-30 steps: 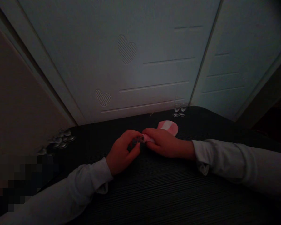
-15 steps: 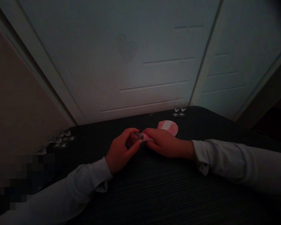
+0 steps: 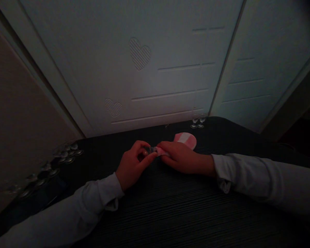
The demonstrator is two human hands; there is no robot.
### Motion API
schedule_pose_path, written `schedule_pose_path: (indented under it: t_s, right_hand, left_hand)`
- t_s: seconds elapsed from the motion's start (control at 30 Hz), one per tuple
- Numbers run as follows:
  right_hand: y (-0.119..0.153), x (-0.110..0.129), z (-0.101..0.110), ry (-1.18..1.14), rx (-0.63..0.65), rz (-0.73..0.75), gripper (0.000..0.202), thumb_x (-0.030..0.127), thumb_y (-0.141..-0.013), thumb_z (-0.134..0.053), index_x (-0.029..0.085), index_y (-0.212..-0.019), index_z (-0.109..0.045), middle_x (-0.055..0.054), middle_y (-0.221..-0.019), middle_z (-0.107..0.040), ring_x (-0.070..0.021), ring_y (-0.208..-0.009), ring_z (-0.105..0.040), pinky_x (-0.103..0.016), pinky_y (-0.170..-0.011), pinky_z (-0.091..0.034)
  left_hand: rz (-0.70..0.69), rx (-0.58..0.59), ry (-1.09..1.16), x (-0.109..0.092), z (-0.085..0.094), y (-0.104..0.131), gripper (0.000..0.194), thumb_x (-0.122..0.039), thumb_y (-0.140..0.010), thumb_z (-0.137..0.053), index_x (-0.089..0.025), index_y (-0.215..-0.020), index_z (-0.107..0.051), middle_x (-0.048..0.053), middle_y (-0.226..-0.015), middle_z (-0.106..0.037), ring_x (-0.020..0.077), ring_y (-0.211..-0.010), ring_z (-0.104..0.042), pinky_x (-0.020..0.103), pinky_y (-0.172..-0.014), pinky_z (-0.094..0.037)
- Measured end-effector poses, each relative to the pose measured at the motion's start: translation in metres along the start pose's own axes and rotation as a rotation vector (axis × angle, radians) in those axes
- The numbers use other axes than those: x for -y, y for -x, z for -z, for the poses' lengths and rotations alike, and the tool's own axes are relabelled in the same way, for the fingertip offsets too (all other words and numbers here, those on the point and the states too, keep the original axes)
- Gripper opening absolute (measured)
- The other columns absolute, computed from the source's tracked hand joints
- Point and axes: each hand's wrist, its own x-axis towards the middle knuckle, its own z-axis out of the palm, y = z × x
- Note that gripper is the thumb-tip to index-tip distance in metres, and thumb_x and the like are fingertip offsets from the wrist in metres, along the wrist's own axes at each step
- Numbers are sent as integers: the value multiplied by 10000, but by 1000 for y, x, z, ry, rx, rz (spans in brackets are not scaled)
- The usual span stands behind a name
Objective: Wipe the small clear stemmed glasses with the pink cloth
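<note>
My left hand (image 3: 133, 165) is curled around a small clear stemmed glass (image 3: 152, 150), lying on its side above the dark table. Thumb and fingers grip its bowl end, and part of the glass is hidden by them. On the other side, my right hand (image 3: 179, 156) is closed on a pink and white cloth (image 3: 186, 139). A bit of cloth shows between the right fingers against the end of the glass. The rest of the cloth spreads out behind that hand on the table.
Several small stemmed glasses (image 3: 67, 153) stand in rows along the left edge, with a dark flat object (image 3: 50, 193) near them. Two more glasses (image 3: 197, 121) stand at the back right. A white panel (image 3: 167, 82) with heart patterns rises behind the dark table (image 3: 165, 210).
The left fingers have shifted slightly around the glass, and more of its clear body shows. My right hand and the cloth stay nearly where they were.
</note>
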Motion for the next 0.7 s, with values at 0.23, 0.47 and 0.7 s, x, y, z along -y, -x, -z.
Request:
schedule_pose_path:
  t_s: [0.23, 0.47, 0.7]
  right_hand:
    - [0, 0, 0, 18, -1, -2, 187, 231, -812, -428, 140, -955, -507, -77, -866, -591, -179, -739, -545, -285, -632, -383]
    - [0, 1, 0, 24, -7, -1, 180, 224, -805, -435, 137, -943, -512, -75, -863, -591, -175, -742, -543, -279, -634, -382]
    - [0, 0, 0, 49, -16, 40, 198, 232, -801, -441, 139, -960, -514, -79, -872, -595, -186, -752, -549, -291, -642, -382]
  left_hand:
    - [87, -4, 15, -3, 0, -2, 261, -438, -756, -510, -185, -802, -465, -79, -539, -460, 88, -478, -436, 210, -460, -321]
    - [142, 33, 18, -1, 0, -3, 295, -478, -775, -455, -191, -708, -448, -65, -553, -464, 105, -512, -446, 224, -477, -322]
    - [143, 52, -35, -2, 1, -6, 398, -503, -811, -354, -191, -577, -433, -61, -521, -405, 113, -508, -411, 242, -496, -298]
